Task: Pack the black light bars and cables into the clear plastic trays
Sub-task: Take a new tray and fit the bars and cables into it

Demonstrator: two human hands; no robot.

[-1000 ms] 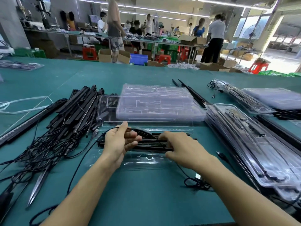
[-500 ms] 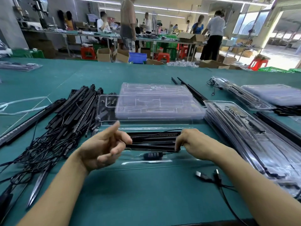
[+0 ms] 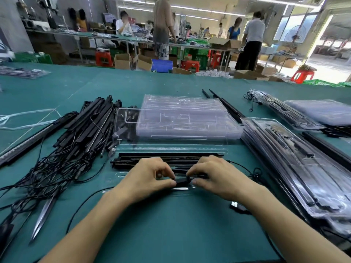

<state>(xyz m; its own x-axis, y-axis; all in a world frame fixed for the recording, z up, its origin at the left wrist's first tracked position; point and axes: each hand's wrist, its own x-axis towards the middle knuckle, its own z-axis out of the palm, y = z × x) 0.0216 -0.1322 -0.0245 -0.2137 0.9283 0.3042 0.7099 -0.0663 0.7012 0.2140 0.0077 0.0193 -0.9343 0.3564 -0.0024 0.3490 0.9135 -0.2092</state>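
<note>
Head camera is showing the fingertips (image 3: 191, 173) of both hands curling inward, pinching a small black cable controller (image 3: 182, 182) from either side, probably to press it squarely into the near pocket of the clear plastic tray (image 3: 121, 176). The left hand (image 3: 146, 179) and right hand (image 3: 218, 177) are working just in front of the black light bars (image 3: 171, 158), which are lying lengthwise in the tray's far channels. The cable (image 3: 245, 168) is trailing off to the right over the green table (image 3: 171, 224), not yet tucked in.

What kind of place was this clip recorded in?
Most likely a factory packing floor: a long green table holds a heap of light bars and stacks of clear trays, while workers stand among cardboard boxes behind.
</note>
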